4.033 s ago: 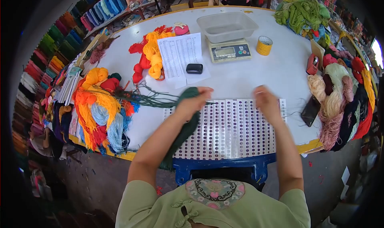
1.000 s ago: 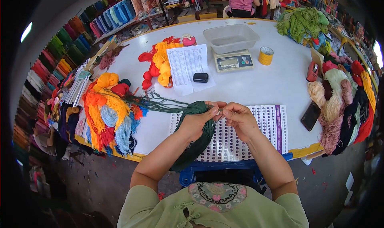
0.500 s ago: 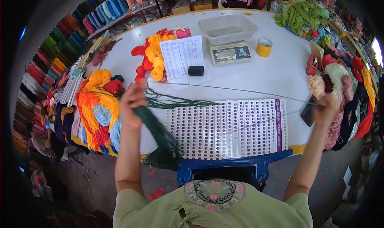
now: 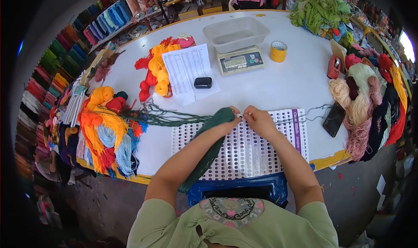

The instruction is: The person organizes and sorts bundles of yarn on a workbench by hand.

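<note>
A thick dark green hank of yarn [image 4: 204,154] drapes over my left hand [image 4: 232,121] and hangs down across the inside of that forearm. The fingers of this hand are closed on the yarn. Beside it, almost touching, my right hand [image 4: 261,122] is pinched shut; a thin green strand [image 4: 311,116] trails out to its right, though the fingertips hide the pinched part. Both hands are above a white card with rows of punched holes [image 4: 244,161] and a purple edge strip. Loose green strands [image 4: 174,116] stretch left across the table.
A scale [image 4: 240,61] carries a clear plastic tub [image 4: 237,35]; a yellow tape roll [image 4: 278,51] stands nearby. Printed sheets [image 4: 187,69] lie under a small black case [image 4: 203,82]. Colourful yarn heaps [image 4: 104,126] flank the table, with a phone [image 4: 334,119] at right.
My hands, wide apart before with a strand stretched between them, have come together over the middle of the punched card. The green hank has moved right with my left hand.
</note>
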Motion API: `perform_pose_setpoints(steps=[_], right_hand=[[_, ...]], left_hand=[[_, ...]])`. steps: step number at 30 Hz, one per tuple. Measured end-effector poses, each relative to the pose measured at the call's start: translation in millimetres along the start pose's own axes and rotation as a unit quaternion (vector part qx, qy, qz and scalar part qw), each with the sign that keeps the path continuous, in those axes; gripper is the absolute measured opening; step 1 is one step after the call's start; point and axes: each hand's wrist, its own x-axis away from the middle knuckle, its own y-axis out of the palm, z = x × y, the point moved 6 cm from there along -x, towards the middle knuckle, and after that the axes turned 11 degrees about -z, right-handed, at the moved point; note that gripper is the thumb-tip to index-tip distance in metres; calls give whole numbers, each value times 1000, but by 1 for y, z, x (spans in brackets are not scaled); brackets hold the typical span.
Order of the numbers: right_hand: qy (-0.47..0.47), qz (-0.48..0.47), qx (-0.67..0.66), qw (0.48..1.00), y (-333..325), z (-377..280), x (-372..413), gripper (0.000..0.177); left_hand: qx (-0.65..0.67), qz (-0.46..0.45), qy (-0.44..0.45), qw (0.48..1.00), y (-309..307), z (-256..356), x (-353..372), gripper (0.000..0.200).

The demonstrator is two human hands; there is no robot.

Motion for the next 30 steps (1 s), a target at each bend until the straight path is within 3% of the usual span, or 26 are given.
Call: perform_pose_setpoints(steps=[2,3,5,8,12,14,16,18,22,23,26,27,30], right_hand=[[2,-3,3,1000,4,4,-3,12],[-1,-2,-1,1000,3,4,-3,13],[4,-16,-22,1000,4,5,-3,15],[27,-40,-73,996,4,5,-6,18],[59,-45,-98,993,4,15,-10,22],[8,-31,-89,996,4,15,-10,17],[-13,-30,-133,991,4,19,-7,18],[-5,-48,-139,989,3,20,-7,22],[4,-47,-90,995,1,16,-6,24],[4,-46,-87,995,-1,14,-5,25],[17,-81,-135,987,-4,11,0,29],[10,-100,-146,984,-4,10,-2,33],[14,-131,-279,951,1,21,-8,35]], left_hand=[[-78,98,174,977,2,-2,0,24],[24,66,94,993,3,-6,-3,21],[227,1,-71,971,9,-5,2,16],[346,-67,-69,933,15,-6,-3,13],[310,-70,-61,946,23,-15,-10,14],[248,-38,-18,968,20,-25,-12,15],[12,17,29,999,-3,5,3,11],[324,78,4,943,-5,1,16,9],[551,-3,-6,834,-7,7,27,10],[598,-68,3,799,-2,16,30,15],[495,-176,5,851,8,45,35,19],[410,-161,-43,897,11,45,32,22],[230,-120,-93,961,32,17,11,23]])
